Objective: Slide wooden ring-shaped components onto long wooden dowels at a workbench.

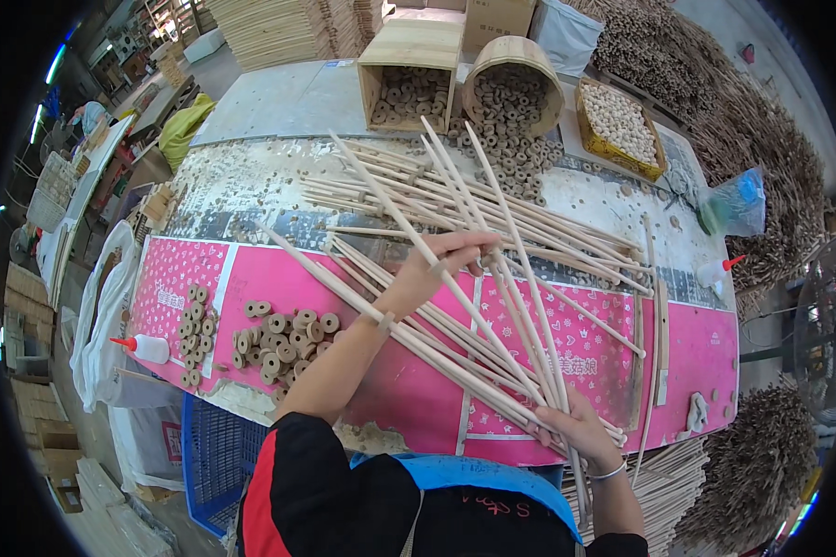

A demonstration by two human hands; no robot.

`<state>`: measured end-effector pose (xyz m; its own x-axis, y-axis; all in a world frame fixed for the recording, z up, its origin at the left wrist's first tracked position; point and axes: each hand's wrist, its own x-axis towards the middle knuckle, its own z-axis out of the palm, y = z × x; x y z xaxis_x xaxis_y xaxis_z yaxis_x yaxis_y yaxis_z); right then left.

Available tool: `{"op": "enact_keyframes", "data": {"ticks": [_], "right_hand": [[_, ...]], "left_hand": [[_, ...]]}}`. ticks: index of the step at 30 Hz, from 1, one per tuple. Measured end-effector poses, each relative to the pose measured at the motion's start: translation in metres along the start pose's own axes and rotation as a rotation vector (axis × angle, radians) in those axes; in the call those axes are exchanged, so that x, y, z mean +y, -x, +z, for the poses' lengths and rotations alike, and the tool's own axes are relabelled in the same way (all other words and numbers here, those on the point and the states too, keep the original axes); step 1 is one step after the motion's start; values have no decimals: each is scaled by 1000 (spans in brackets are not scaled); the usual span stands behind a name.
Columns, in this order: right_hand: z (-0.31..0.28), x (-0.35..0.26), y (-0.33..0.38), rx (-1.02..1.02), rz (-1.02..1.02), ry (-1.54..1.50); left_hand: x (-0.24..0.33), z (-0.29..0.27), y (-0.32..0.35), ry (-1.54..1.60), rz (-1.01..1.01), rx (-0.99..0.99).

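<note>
My right hand is wrapped round the lower ends of several long pale wooden sticks, which fan out up and away from it. My left hand reaches across with its fingers closed on the sticks around their middle. Its fingertips hide whether a small ring is there too. One stick carries a small wooden ring beside my left forearm. More loose sticks lie under my arms, and another pile lies farther off. Round wooden rings with centre holes are heaped left of my forearm.
A wooden box and a tipped round tub spill rings at the back. Beside them is a yellow crate of small pale pieces. Red-tipped glue bottles stand at both sides. A blue basket sits below the table's left edge.
</note>
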<state>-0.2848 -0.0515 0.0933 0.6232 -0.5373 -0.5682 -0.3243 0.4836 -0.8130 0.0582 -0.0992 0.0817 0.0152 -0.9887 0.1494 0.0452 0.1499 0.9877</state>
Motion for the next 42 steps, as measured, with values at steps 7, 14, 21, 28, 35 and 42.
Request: {"op": "enact_keyframes", "data": {"ticks": [7, 14, 21, 28, 35, 42], "right_hand": [[-14, -18, 6, 188, -124, 96], [-21, -22, -6, 430, -330, 460], [17, -13, -8, 525, -488, 929], [40, -16, 0, 449, -487, 1040], [31, -12, -3, 388, -490, 1046], [30, -10, -3, 367, -447, 1017]], "left_hand": [[-63, -121, 43, 721, -93, 698], [66, -179, 58, 228, 314, 850], [124, -128, -77, 144, 374, 363], [125, -145, -138, 299, 273, 375], [122, -144, -133, 360, 265, 247], [114, -143, -128, 335, 248, 265]]}}
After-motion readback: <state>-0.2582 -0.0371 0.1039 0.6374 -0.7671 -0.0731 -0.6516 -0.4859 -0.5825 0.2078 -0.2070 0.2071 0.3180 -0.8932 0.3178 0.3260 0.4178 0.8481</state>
